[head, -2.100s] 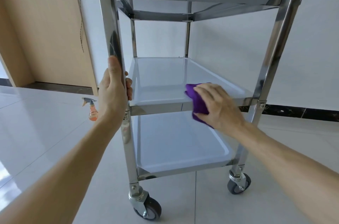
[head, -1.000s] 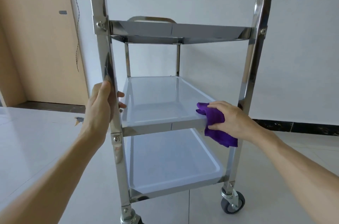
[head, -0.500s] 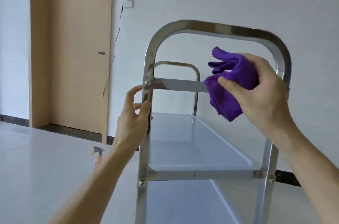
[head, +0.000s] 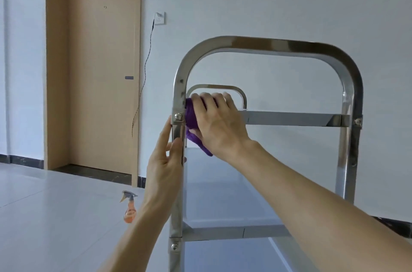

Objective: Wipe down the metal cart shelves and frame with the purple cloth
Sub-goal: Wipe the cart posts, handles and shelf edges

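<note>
At the top rail's left end, the right hand (head: 219,123) now presses the bunched cloth (head: 191,119) it grips, moved up from the middle shelf, while the left hand (head: 166,160) holds the post (head: 178,182), so frame wiping begins.

Bare indoor room, likely residential: pale wooden door (head: 98,84), white wall (head: 267,0) with socket (head: 159,18) and cable (head: 143,75), glossy tiled floor (head: 55,216), dark skirting (head: 20,159).

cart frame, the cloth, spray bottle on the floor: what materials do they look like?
Cart frame: polished metal, likely stainless steel; mirror-like reflections, bolted joints.
Purple cloth: soft pile fabric, probably microfibre; fuzzy surface, bunches under the right hand.
Spray bottle: seemingly clear plastic with orange liquid inside and a grey trigger head; too small to be sure.
</note>
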Demonstrator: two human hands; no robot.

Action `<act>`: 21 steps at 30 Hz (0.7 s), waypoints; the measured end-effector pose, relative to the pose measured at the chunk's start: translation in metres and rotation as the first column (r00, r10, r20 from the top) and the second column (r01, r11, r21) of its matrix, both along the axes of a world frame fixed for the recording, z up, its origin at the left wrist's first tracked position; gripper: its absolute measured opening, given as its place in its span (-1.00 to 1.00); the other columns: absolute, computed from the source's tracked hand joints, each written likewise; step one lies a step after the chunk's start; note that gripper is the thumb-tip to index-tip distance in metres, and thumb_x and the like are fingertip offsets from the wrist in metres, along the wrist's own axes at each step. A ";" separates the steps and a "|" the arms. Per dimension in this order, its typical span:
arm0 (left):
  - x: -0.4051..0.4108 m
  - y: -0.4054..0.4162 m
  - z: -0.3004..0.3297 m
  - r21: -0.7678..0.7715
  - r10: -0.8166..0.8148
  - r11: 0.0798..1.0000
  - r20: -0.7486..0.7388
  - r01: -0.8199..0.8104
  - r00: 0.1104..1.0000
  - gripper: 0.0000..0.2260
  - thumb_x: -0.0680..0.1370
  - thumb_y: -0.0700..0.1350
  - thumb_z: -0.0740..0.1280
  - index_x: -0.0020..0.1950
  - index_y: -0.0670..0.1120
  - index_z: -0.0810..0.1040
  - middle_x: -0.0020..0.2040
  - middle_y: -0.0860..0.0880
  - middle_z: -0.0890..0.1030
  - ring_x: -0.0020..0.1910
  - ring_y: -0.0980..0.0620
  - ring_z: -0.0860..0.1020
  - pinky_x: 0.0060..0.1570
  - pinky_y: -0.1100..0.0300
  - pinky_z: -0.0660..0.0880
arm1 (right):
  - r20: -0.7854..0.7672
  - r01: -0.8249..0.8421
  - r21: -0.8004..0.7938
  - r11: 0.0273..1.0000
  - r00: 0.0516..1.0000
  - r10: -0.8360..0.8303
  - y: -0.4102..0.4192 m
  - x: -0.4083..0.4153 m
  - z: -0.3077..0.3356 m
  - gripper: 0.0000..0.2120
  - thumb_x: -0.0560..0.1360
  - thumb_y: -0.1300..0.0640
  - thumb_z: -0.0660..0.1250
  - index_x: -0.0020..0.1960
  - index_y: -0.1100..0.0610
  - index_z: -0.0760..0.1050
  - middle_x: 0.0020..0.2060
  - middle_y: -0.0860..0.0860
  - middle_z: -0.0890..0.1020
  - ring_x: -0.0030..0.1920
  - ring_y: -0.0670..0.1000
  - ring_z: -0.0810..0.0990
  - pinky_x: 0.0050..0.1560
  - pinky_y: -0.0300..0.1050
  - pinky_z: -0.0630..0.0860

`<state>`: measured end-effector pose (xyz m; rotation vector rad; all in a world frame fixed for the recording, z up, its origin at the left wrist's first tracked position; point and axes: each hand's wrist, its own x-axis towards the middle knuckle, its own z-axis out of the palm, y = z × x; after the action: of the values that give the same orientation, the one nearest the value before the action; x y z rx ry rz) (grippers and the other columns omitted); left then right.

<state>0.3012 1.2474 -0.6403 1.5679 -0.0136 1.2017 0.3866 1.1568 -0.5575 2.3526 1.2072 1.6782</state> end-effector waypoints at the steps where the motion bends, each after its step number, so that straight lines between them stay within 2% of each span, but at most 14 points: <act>1: -0.002 0.004 0.000 -0.009 0.009 1.000 0.007 -0.009 1.000 -0.57 0.67 -0.01 0.17 0.16 0.63 0.34 -0.36 0.12 0.47 -0.24 0.03 0.51 -0.13 -0.01 0.51 | 0.021 -0.016 -0.012 1.000 1.000 0.016 -0.004 0.002 0.000 -0.37 0.51 -0.01 0.34 0.47 0.18 0.19 0.32 0.12 0.43 0.27 0.19 0.43 0.42 0.17 0.22; 3: -0.005 0.015 -0.002 -0.012 0.016 1.000 0.025 -0.015 1.000 -0.57 0.67 -0.03 0.19 0.14 0.62 0.38 -0.34 0.07 0.49 -0.28 0.08 0.53 -0.14 -0.06 0.49 | 0.047 -0.015 -0.027 1.000 0.999 0.016 -0.025 0.012 -0.001 -0.41 0.51 0.10 0.32 0.48 0.15 0.21 0.30 0.09 0.45 0.26 0.16 0.44 0.41 0.12 0.25; 6: -0.007 0.028 -0.004 -0.028 -0.033 0.999 0.058 0.035 0.998 -0.59 0.67 -0.05 0.20 0.21 0.54 0.43 -0.31 0.03 0.46 -0.27 0.08 0.52 -0.15 0.07 0.49 | 0.017 0.028 0.022 0.999 0.999 -0.029 -0.089 0.041 -0.004 -0.49 0.51 0.14 0.33 0.42 0.19 0.32 0.21 0.11 0.51 0.19 0.19 0.49 0.31 0.09 0.33; 9: -0.006 0.031 -0.006 -0.037 -0.053 0.998 0.067 0.055 0.996 -0.61 0.67 -0.05 0.19 0.25 0.50 0.42 -0.30 0.03 0.42 -0.30 0.08 0.45 -0.25 0.20 0.43 | -0.025 0.130 0.160 0.979 0.991 -0.128 -0.162 0.067 -0.010 -0.47 0.44 0.18 0.47 0.33 0.27 0.38 0.12 0.20 0.54 0.09 0.26 0.51 0.15 0.16 0.44; 11: -0.007 0.029 -0.007 -0.034 -0.063 0.997 0.069 0.065 0.996 -0.61 0.68 -0.04 0.18 0.26 0.50 0.41 -0.28 0.00 0.40 -0.25 0.05 0.45 -0.26 0.23 0.43 | -0.069 0.202 0.200 0.959 0.979 -0.191 -0.178 0.072 -0.013 -0.46 0.38 0.23 0.52 0.28 0.31 0.40 0.07 0.24 0.54 0.03 0.29 0.51 0.07 0.19 0.47; 14: -0.006 0.025 -0.007 -0.039 -0.055 0.998 0.071 0.058 0.996 -0.62 0.68 -0.03 0.17 0.27 0.50 0.41 -0.26 -0.04 0.39 -0.21 0.00 0.46 -0.29 0.19 0.39 | -0.116 0.243 0.172 0.955 0.967 -0.225 -0.160 0.067 -0.010 -0.43 0.35 0.20 0.54 0.26 0.35 0.41 0.05 0.28 0.55 0.02 0.31 0.50 0.12 0.23 0.43; 17: -0.006 0.024 -0.007 -0.054 -0.033 0.998 0.059 0.036 0.998 -0.64 0.68 -0.02 0.16 0.29 0.48 0.40 -0.25 0.01 0.45 -0.19 0.00 0.48 -0.28 0.15 0.39 | -0.054 0.137 0.135 0.981 0.990 -0.130 -0.115 0.046 -0.005 -0.45 0.38 0.16 0.48 0.29 0.32 0.41 0.08 0.24 0.54 0.06 0.29 0.49 0.19 0.19 0.38; 21: -0.005 0.018 -0.005 -0.052 0.018 0.999 0.055 -0.015 0.998 -0.63 0.68 -0.01 0.15 0.28 0.50 0.39 -0.25 0.10 0.51 -0.20 0.03 0.50 -0.22 0.07 0.40 | 0.026 0.008 -0.008 1.000 1.000 -0.008 -0.023 0.005 -0.004 -0.40 0.49 0.11 0.34 0.43 0.25 0.21 0.26 0.18 0.43 0.22 0.22 0.42 0.37 0.13 0.24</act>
<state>0.2963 1.2654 -0.6457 1.4919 -0.0057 1.2490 0.3917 1.1340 -0.5619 2.3199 1.1967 1.6927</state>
